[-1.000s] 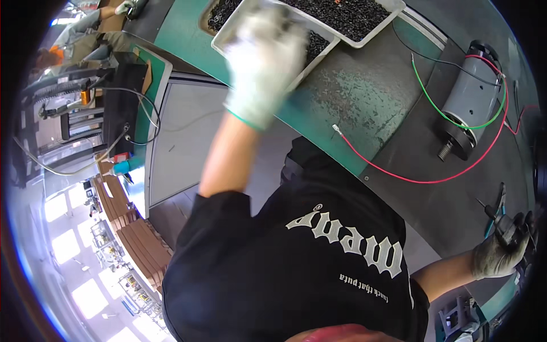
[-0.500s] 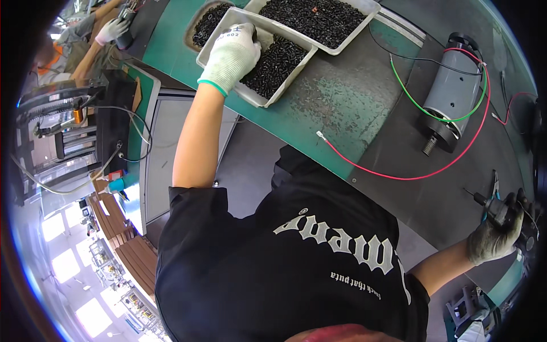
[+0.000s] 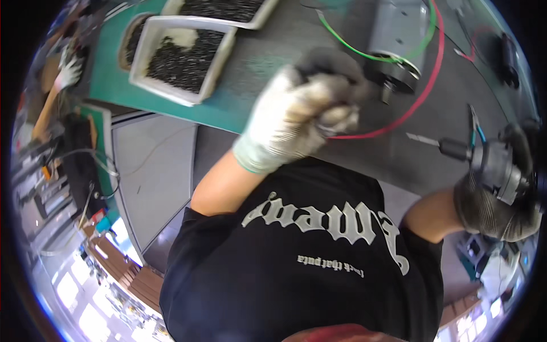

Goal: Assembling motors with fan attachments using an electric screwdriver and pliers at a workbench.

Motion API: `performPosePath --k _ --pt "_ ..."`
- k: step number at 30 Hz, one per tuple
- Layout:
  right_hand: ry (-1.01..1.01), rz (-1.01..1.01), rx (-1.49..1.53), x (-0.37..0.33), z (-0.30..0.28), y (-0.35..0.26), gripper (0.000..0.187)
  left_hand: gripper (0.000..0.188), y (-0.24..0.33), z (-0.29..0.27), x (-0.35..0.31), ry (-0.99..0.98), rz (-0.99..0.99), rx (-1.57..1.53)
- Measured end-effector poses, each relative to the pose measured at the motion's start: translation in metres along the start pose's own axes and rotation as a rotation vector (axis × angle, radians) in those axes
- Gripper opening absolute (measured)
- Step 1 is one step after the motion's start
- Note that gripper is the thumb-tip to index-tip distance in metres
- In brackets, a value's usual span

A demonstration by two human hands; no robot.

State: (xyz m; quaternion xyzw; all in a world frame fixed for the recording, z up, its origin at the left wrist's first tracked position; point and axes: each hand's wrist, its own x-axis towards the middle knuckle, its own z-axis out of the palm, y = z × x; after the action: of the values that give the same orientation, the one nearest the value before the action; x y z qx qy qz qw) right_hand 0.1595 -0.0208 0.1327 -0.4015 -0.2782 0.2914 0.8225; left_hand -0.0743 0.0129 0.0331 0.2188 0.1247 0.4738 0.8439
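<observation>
My left hand (image 3: 305, 114), in a white glove with dark fingertips, is in the air over the near edge of the bench. Its fingers are curled together and smeared by motion; whatever they hold cannot be made out. My right hand (image 3: 493, 211), in a grey glove, is closed round a dark electric screwdriver (image 3: 496, 165) whose long bit points left. Beyond my left hand lies a grey cylindrical motor (image 3: 399, 31), its threaded shaft toward me. A red wire (image 3: 419, 111) and a green wire (image 3: 342, 43) curve around it.
A white bin (image 3: 223, 57) of small black parts stands at the left, with a second bin (image 3: 250, 24) behind it. Blue-handled pliers (image 3: 476, 128) lie near the screwdriver. A grey cabinet panel (image 3: 151, 171) is at the lower left. Another person's gloved hand (image 3: 68, 74) shows at the far left.
My left hand has left the white bin and moved right, toward the motor. My right hand has raised the screwdriver and brought it slightly inward. The view has shifted right.
</observation>
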Motion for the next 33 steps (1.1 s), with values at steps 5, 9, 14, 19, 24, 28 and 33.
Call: performPosePath --k 5,9,14,19,24,28,33 --pt "-0.057 -0.025 -0.024 0.003 0.001 0.015 0.035 0.03 -0.038 0.022 0.009 -0.069 -0.122 -0.203" --pt "-0.159 0.039 0.078 0.0 -0.005 0.014 0.034 0.031 -0.044 0.02 0.008 -0.074 -0.148 -0.199" --pt "-0.293 0.154 0.244 -0.001 -0.009 0.016 0.034 0.031 -0.046 0.026 0.006 0.015 -0.157 -0.118" --pt "-0.42 0.284 0.4 -0.002 -0.012 0.019 0.033 0.032 -0.05 0.029 -0.002 0.255 -0.294 0.248" --pt "-0.523 0.408 0.542 -0.003 -0.011 0.022 0.033 0.029 -0.069 0.028 -0.002 0.382 -0.149 0.334" --pt "-0.54 0.572 0.541 0.01 -0.018 0.018 0.033 0.034 -0.064 0.022 0.002 0.287 -0.181 0.557" --pt "-0.65 0.513 0.606 0.011 -0.013 0.033 0.034 0.037 -0.069 0.026 0.014 0.308 -0.252 0.496"
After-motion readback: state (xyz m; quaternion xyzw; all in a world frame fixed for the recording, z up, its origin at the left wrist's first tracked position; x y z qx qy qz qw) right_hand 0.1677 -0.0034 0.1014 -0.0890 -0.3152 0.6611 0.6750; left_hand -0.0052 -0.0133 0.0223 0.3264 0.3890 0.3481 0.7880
